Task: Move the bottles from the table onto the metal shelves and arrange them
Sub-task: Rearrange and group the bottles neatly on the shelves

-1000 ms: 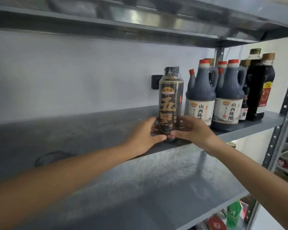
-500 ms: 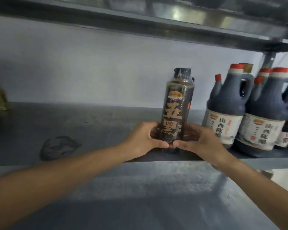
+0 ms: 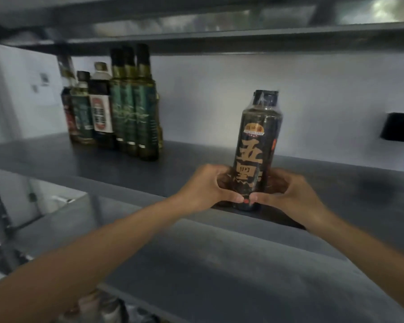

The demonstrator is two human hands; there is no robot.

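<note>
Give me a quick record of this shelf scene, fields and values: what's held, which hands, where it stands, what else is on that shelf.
held: dark bottle, gold characters, upright
left: left hand grips its lower part from the left
right: right hand grips its lower part from the right
place: base at the front edge of the middle shelf
also on shelf: cluster of bottles at the back left, apart from the held one
wall: black box at far right

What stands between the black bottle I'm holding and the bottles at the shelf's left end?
Nothing visible: only bare shelf lies between the black bottle, gripped by left hand and right hand, and the bottle group.
</note>
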